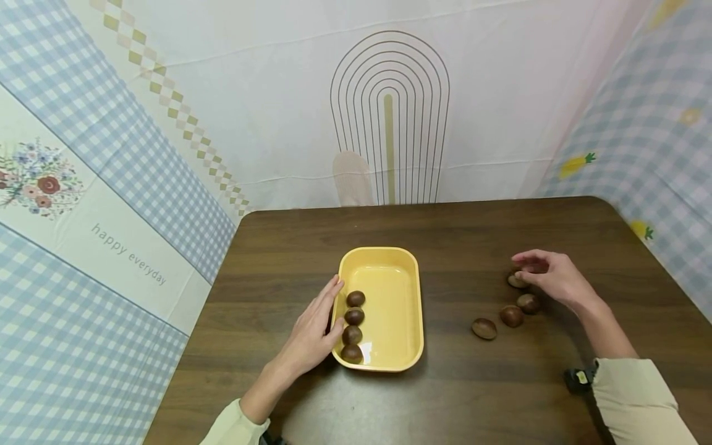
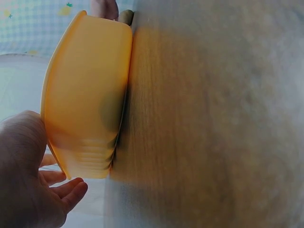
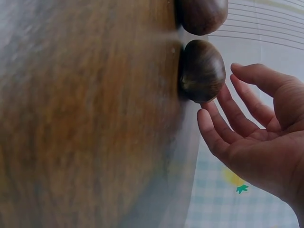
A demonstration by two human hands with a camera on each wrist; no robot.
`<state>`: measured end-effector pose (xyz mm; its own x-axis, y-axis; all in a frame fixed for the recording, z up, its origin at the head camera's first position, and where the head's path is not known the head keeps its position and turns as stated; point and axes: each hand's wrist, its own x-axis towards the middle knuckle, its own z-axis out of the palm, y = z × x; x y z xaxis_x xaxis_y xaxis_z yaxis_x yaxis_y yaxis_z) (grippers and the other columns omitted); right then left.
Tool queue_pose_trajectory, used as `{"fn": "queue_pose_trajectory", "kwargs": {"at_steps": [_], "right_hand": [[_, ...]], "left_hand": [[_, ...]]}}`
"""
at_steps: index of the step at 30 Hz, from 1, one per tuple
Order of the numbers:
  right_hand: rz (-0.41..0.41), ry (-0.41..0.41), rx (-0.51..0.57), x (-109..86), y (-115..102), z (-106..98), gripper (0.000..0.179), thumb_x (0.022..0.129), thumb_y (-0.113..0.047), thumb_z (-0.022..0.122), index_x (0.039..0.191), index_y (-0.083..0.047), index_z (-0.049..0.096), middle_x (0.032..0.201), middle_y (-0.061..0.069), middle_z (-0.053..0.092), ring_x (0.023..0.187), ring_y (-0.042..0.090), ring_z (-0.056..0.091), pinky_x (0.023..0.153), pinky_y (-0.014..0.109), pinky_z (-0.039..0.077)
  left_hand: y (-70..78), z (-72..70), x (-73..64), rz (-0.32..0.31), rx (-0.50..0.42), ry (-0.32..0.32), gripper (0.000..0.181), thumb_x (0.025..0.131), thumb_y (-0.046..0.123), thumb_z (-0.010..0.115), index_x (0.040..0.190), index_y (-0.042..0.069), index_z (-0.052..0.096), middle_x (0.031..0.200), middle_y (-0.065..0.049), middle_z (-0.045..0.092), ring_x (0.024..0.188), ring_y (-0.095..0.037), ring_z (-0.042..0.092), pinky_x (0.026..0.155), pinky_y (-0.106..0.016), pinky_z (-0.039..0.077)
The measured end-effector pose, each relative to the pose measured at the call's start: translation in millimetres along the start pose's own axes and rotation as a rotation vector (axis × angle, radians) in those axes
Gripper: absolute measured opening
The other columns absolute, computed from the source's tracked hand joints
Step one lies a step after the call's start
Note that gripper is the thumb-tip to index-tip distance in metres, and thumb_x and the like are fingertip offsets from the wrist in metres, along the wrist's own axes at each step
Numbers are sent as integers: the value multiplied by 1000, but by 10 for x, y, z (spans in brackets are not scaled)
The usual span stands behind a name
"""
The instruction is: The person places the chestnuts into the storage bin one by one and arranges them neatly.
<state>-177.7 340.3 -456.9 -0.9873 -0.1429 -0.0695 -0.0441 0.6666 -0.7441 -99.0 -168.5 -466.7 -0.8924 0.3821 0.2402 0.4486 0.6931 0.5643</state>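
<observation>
At a brown table (image 1: 445, 402), seen from head height, a person in pale sleeves (image 1: 634, 392) has both hands at work. The left hand (image 1: 308, 334) rests on the left rim of a yellow tray (image 1: 389, 309), fingers loosely extended, thumb over the edge. Inside, four nuts (image 1: 353, 316) line the tray's left side. Well to the tray's right, the right hand (image 1: 553, 278) bends over a far nut (image 1: 517, 281) on the table, thumb and fingertips about it; whether they pinch it cannot be told. A pair of nuts (image 1: 512, 316) lies just nearer the person, and a single nut (image 1: 484, 329) sits on the tray side of the pair. Printed cloth (image 1: 278, 93) hangs behind.

From the left wrist, the tray's outer wall stands on the table, the hand at its rim with fingers slightly apart.

From the right wrist, thumb and fingers stand apart, some fingertips hidden behind a foreground nut (image 3: 202, 71); a second nut (image 3: 204, 14) shows at the top edge.
</observation>
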Motion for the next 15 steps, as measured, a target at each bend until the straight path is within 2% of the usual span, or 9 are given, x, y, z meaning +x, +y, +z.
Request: {"fn": "queue_pose_trajectory", "kwargs": {"at_steps": [2, 8, 13, 15], "right_hand": [[13, -15, -3, -10, 9, -3, 40, 103, -12, 69, 140, 3, 63, 135, 28, 65, 110, 19, 62, 79, 12, 46], [30, -20, -15, -40, 25, 22, 43, 102, -19, 73, 139, 1, 65, 133, 24, 68, 112, 23, 62, 80, 13, 45], [30, -23, -3, -41, 38, 42, 45, 101, -20, 75, 139, 2, 64, 133, 27, 66, 120, 39, 61, 81, 14, 45], [29, -26, -4, -40, 42, 50, 45, 101, -19, 74, 139, 3, 64, 133, 27, 65, 121, 41, 60, 80, 15, 45]], "left_hand": [[3, -4, -3, -5, 0, -3, 71, 100, 14, 62, 166, 7, 36, 174, -10, 29, 154, -31, 37, 118, -58, 38], [3, -5, -3, -4, -2, -5, 71, 100, 14, 62, 166, 7, 36, 174, -10, 29, 154, -31, 38, 118, -58, 38], [8, -9, -3, -8, -3, -5, 71, 100, 14, 62, 165, 7, 36, 174, -9, 29, 153, -31, 38, 117, -59, 38], [8, -10, -5, -10, -2, -6, 71, 100, 14, 62, 165, 7, 36, 174, -9, 29, 153, -31, 38, 117, -59, 38]]}}
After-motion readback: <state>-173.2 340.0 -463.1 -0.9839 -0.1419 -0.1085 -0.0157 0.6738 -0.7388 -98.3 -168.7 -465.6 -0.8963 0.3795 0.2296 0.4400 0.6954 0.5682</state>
